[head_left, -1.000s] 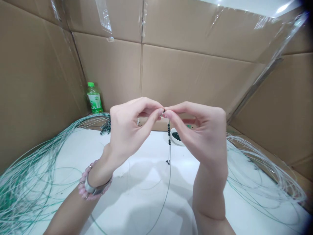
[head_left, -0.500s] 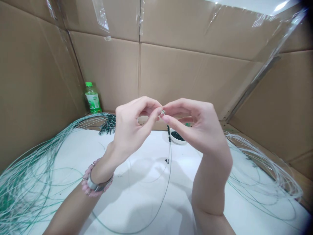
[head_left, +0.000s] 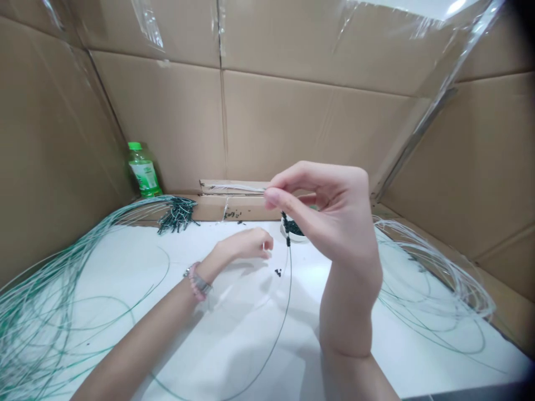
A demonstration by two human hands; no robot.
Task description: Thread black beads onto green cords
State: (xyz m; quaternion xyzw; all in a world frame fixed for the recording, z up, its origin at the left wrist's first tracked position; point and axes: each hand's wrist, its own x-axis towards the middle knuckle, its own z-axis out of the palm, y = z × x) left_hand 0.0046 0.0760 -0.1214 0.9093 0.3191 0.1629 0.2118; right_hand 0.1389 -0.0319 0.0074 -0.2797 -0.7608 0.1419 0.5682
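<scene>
My right hand (head_left: pixel 330 211) is raised at the centre, its thumb and forefinger pinched on a thin wire (head_left: pixel 291 278). A pale strand stretches left from the fingertips. Below the pinch a short row of small black beads (head_left: pixel 288 240) hangs on the wire, which curves down toward the front. My left hand (head_left: pixel 248 243) is low over the white table, fingers curled with a small gap at the tips and nothing visible between them. A few loose black beads (head_left: pixel 278 273) lie just right of it. A white bowl (head_left: pixel 300 238) of black beads is partly behind my right hand.
Green and white wires (head_left: pixel 54 317) spread over the left side, ending in a beaded bunch (head_left: pixel 178 214). Another coil of wires (head_left: pixel 447 273) lies at the right. A green-capped bottle (head_left: pixel 144 172) stands in the back left corner. Cardboard walls (head_left: pixel 292 122) enclose the table (head_left: pixel 234 317).
My left hand has let go at the fingertips of my right and dropped toward the table near the loose beads. My right hand stays raised with the wire. The view has shifted slightly.
</scene>
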